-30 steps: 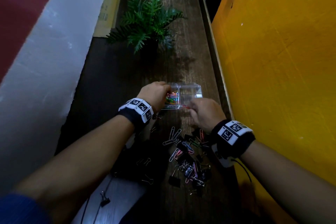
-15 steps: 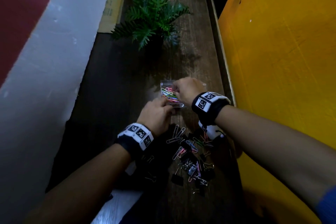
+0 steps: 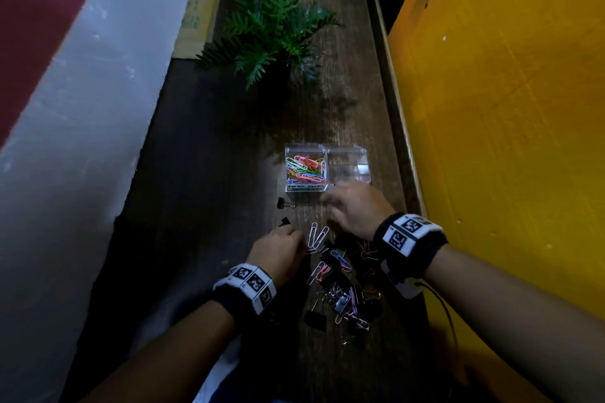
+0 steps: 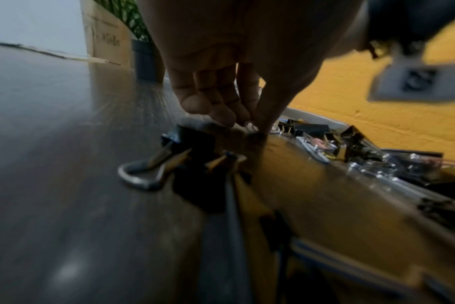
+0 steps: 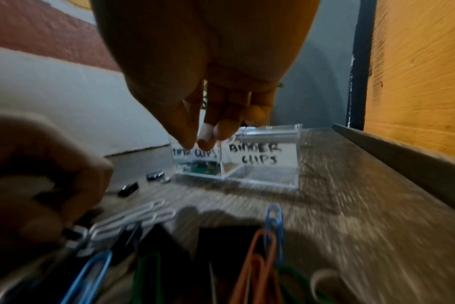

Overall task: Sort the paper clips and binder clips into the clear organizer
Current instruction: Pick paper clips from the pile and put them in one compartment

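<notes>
Dark wood-grain bench (image 3: 229, 173) carries everything, w/ a yellow wall along its right edge and a green fern-like plant (image 3: 268, 29) toward the far end.

Next down in size: your clear two-compartment plastic organizer (image 3: 327, 170), sitting near the right edge, roughly mid-bench. Left compartment, labelled for paper clips, already holds a good heap of coloured wire paper clips (image 3: 305, 169). Right compartment, marked "BINDER CLIPS" in the right wrist view, looks empty, so that half of the sort isn't started as far as I can judge.

Nearer you than the organizer lies the mixed pile of black binder clips and coloured paper clips (image 3: 343, 281), plenty left. Two stray small black binder clips (image 3: 282, 203) sit apart, near the organizer's front-left corner.

Your right hand (image 3: 357, 209) hovers between pile and organizer, fingers hanging loosely w/ tips close together; nothing visible in them, looks released, tho the view is blurred.

Your left hand (image 3: 278, 255) is down at the pile's left side, thumb and fingertips (image 4: 221, 115) pinching at a white wire paper clip (image 4: 251, 126) on the bench.

Est. progress: paper clips partway in, all binder clips still out.
</notes>
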